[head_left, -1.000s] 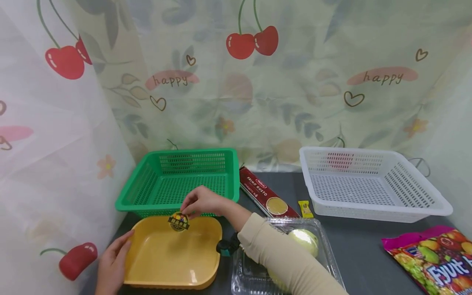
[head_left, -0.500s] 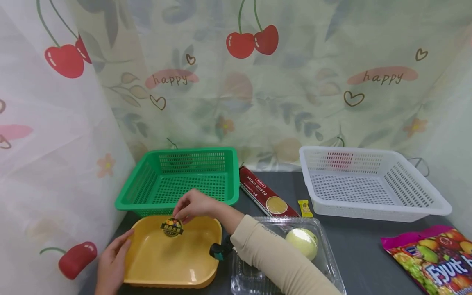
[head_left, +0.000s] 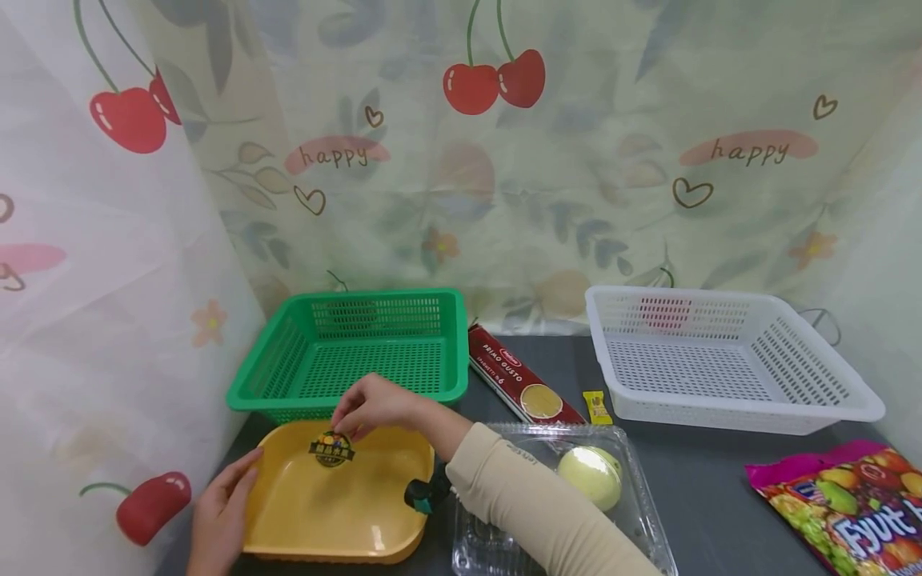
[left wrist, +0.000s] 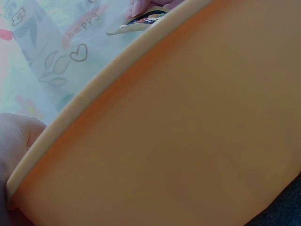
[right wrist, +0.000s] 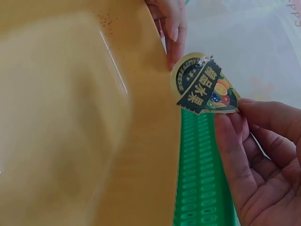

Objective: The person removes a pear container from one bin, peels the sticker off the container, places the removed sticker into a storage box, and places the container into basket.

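1. At the frame's lower left, the right hand pinched the fruit label by its edge, fingers together, above the yellow tray; a loose pinch could have dropped it.
2. Left of that, the left hand touched the rim, grip unclear; weak steadying could have let the tray slide.

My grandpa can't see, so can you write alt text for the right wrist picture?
A right hand pinches a fruit sticker by the edge of a yellow tray. At the top, a left hand is at that edge, and part of a green basket shows beside the tray.
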Demonstrator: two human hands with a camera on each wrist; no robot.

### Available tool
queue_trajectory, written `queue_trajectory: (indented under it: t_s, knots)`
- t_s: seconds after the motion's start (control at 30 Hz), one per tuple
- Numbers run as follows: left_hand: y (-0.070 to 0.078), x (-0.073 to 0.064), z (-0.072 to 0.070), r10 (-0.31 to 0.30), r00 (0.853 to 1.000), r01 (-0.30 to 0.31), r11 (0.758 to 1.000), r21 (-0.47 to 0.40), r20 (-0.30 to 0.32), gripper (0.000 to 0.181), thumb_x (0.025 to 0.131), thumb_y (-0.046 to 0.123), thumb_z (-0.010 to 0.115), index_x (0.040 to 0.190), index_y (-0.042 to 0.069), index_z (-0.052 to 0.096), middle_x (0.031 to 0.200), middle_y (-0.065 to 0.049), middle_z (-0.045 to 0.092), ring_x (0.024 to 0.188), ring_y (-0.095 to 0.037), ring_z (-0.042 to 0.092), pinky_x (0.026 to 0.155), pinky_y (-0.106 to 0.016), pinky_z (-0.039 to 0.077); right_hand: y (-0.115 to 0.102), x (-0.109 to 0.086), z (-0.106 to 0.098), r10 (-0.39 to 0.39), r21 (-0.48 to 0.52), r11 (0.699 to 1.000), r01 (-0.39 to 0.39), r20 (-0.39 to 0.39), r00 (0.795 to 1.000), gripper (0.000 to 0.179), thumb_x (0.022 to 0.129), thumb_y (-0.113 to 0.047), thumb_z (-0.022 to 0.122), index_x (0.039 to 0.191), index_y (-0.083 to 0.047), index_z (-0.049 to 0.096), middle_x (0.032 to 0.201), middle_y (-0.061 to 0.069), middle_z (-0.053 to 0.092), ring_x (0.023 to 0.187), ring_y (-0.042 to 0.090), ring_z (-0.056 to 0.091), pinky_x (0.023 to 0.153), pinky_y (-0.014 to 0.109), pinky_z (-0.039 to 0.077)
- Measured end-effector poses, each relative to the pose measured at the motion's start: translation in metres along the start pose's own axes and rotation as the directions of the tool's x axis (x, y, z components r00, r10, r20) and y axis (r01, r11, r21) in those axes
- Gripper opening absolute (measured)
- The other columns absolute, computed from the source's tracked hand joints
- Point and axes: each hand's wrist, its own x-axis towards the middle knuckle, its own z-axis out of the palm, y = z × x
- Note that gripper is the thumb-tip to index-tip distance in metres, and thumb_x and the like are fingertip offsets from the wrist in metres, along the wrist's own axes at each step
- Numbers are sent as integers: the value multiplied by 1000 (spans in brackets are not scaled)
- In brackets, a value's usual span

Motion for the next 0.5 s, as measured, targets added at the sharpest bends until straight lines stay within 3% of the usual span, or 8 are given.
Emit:
queue_trajectory:
  t_s: [0.13, 0.37, 0.5]
  knots:
    - [0, -2, 1, 27, 1000, -27, 1000, -7, -14, 48, 100, 36, 34, 136, 7, 47, 138, -14, 50, 92, 15, 43, 70, 6, 33, -1, 0, 2, -11, -8, 1000, 11, 6, 1000, 10, 85, -2, 64, 92, 4, 69, 86, 10, 69, 70, 11, 64, 72, 32, 58]
    - [0, -2, 1, 44, 999, -44, 999, -16, -19, 46, 100, 35, 35, 136, 7, 48, 137, -13, 51, 94, 20, 37, 74, 7, 32, -5, -1, 6, -37, 2, 999, 37, 23, 999, 12, 86, -2, 63, 94, 4, 68, 91, 12, 70, 73, 9, 65, 69, 25, 57]
    - [0, -2, 0, 43, 999, -43, 999, -15, -16, 47, 100, 35, 35, 136, 7, 48, 137, -12, 51, 97, 18, 38, 75, 7, 31, -7, -2, 7, -42, 9, 999, 42, 39, 998, 13, 86, -2, 62, 96, 5, 68, 93, 13, 70, 73, 8, 64, 71, 26, 57]
